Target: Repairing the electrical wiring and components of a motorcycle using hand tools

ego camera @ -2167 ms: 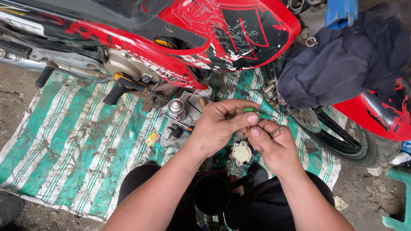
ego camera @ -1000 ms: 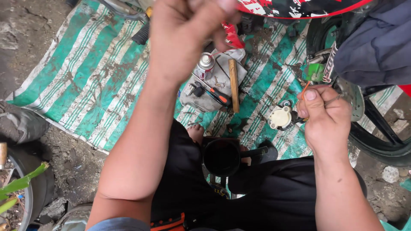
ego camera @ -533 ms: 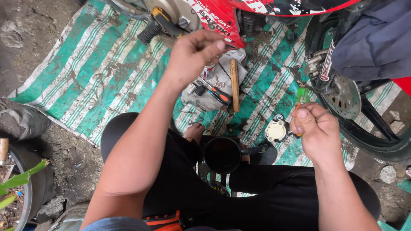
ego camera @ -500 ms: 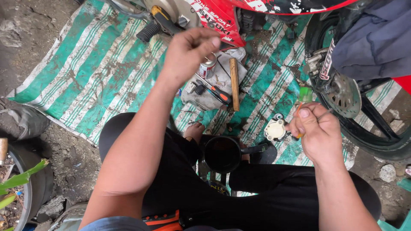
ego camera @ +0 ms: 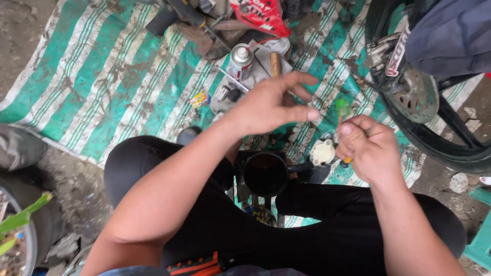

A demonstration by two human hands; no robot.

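Empty left grip [ego camera: 271, 105] now beside screwdriver-holding right hand [ego camera: 371, 153]

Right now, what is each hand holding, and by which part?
The right hand is closed around a screwdriver, gripping its shaft just below the green handle. The left hand is open and holds nothing.

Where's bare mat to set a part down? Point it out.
Free: the striped mat left of the spray can, out to the dirt edge. Crowded: around the spray can and wooden handle, and between the right hand and wheel.
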